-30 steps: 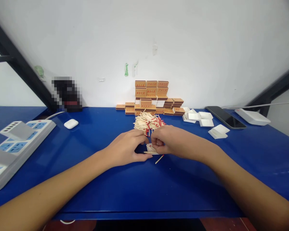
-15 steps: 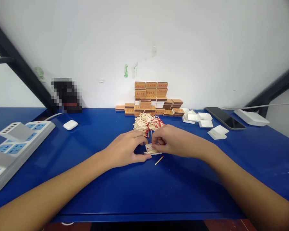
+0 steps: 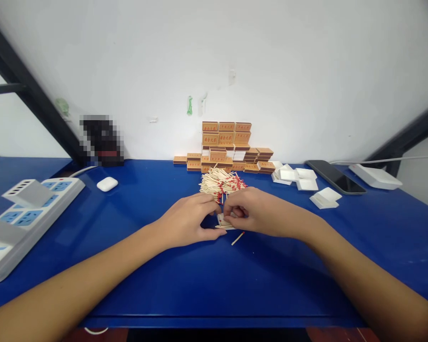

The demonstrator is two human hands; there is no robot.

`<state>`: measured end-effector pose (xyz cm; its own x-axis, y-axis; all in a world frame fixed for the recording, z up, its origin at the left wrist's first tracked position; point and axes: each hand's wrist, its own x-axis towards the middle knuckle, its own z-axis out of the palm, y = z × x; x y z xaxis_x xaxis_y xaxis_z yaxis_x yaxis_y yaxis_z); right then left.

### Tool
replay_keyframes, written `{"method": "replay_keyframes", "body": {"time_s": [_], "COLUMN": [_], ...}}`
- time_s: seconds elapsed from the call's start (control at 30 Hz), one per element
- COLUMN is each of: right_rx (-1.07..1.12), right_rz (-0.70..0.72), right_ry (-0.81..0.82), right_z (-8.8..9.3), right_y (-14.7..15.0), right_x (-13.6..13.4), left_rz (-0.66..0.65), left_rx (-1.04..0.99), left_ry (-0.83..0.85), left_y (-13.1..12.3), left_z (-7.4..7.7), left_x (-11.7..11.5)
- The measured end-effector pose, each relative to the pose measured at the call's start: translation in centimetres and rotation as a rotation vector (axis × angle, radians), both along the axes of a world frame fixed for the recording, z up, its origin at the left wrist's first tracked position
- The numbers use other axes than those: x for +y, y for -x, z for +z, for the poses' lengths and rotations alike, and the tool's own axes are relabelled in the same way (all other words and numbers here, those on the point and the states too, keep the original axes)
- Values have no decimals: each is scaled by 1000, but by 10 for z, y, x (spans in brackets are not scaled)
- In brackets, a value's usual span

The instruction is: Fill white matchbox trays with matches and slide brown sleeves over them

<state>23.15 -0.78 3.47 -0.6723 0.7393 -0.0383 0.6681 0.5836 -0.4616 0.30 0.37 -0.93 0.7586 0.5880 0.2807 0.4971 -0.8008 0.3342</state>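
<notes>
A small white matchbox tray [image 3: 220,218] lies on the blue table between my hands, with pale matches [image 3: 222,226] inside. My left hand [image 3: 189,221] curves around the tray's left end, thumb on the near side and fingers on the far side. Over the tray, my right hand [image 3: 251,212] is closed, its thumb and fingertips pinched down at the matches, covering much of the tray. A single red-headed match [image 3: 238,238] lies just in front. Behind my hands is a heap of loose matches [image 3: 219,183], red heads mostly toward the right.
Orange-brown matchboxes [image 3: 226,138] stand stacked against the wall. White empty trays [image 3: 288,174] lie to their right, with another tray piece [image 3: 326,197] nearer. Farther right are a phone [image 3: 335,176] and a white device [image 3: 375,176]. Leftward are an earbud case [image 3: 107,184] and a power strip [image 3: 66,195].
The whole view has shifted slightly. My right fingertips have moved slightly inside the tray; my left hand keeps its place around the tray's end.
</notes>
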Motion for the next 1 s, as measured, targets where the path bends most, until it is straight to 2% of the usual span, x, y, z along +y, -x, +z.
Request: {"method": "replay_keyframes", "body": {"time_s": [0.17, 0.33, 0.53, 0.8, 1.0], "right_rx": [-28, -80, -238, -422, -338], "right_rz": [31, -8, -3, -43, -46], "right_ry": [15, -118, -195, -159, -160], "right_z": [5, 2, -1, 6, 5], "right_y": [-9, -6, 2, 10, 7], "right_x": [0, 1, -5, -10, -8], "left_rz": [-2, 7, 11, 12, 11], "left_rx": [-16, -39, -30, -22, -13], "left_ry": [6, 5, -13, 4, 5], "left_y": [0, 0, -1, -1, -1], "left_z": [2, 2, 1, 1, 0], "left_x": [-1, -1, -1, -1, -1]}}
